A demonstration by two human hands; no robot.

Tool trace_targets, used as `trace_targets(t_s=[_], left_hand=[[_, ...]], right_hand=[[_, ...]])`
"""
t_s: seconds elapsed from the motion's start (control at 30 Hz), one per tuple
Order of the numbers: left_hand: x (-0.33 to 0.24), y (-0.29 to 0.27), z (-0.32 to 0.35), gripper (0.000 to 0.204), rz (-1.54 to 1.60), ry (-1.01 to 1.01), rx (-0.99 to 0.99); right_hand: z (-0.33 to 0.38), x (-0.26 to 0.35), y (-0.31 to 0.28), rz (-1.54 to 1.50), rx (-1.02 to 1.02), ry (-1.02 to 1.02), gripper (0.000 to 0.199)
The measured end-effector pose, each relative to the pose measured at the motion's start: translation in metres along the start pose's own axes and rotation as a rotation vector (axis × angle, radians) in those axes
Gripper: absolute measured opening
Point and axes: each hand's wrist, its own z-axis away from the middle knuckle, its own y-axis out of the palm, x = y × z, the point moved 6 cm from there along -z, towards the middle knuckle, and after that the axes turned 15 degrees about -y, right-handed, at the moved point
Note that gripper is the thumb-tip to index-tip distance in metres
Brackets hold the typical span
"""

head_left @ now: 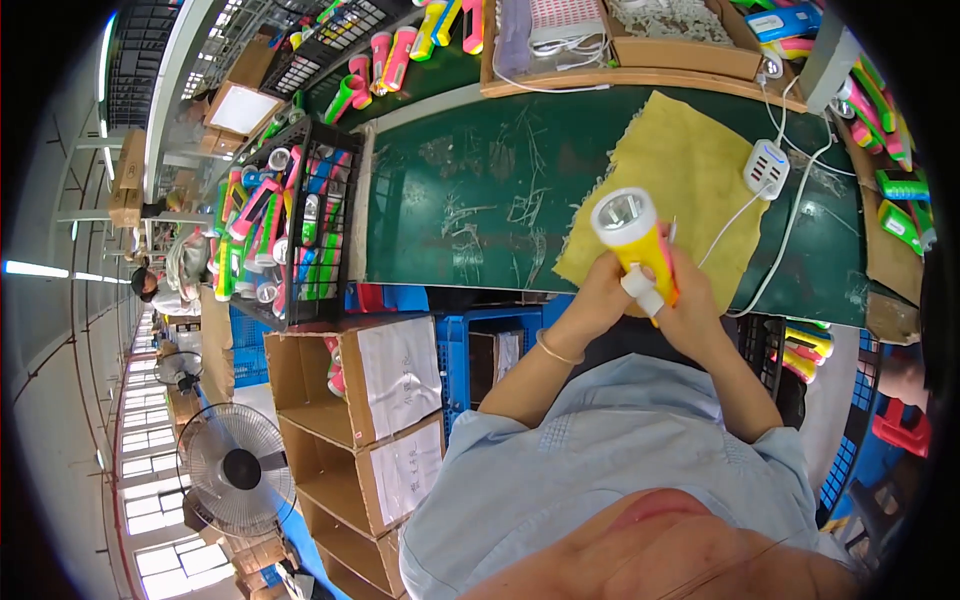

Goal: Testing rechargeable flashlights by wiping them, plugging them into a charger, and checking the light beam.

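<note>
Between my hands, above the near edge of a yellow cloth (680, 150), is a yellow flashlight (655, 252) with a pink part and a wide white head. Its lens end tilts up and away from me. My left hand (598, 298) is closed on its left side, and my right hand (692, 296) grips the right side of the body. A small white piece (641, 288) sits against the flashlight between the two hands; its kind I cannot make out. Some fingertips are hidden behind the flashlight. A white USB charging hub (766, 169) lies right of the cloth, with cables attached.
The green tabletop (450, 190) is scuffed. To the left stands a black crate (325, 225) full of colorful flashlights, above open cardboard boxes (320, 400). A wooden tray (640, 75) borders the far side. More flashlights (902, 225) lie right. A fan (240, 468) stands lower left.
</note>
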Motion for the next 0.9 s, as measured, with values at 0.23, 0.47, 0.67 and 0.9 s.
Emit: trace_targets(t_s=[0.23, 0.47, 0.67, 0.9], left_hand=[[-0.011, -0.007, -0.039, 0.027, 0.349, -0.143, -0.123], [-0.036, 0.027, -0.065, 0.033, 0.488, -0.256, 0.125], [-0.027, 0.027, -0.069, 0.035, 0.713, -0.463, 0.270], [-0.031, 0.021, -0.067, 0.035, 0.450, -0.304, 0.084]], right_hand=[[0.034, -0.048, -0.027, -0.458, -0.199, 0.359, 0.025], [0.034, -0.041, -0.028, -0.340, -0.206, 0.351, 0.020], [0.032, -0.041, -0.031, -0.300, -0.200, 0.286, 0.018], [0.029, -0.037, -0.032, -0.265, -0.172, 0.263, 0.018]])
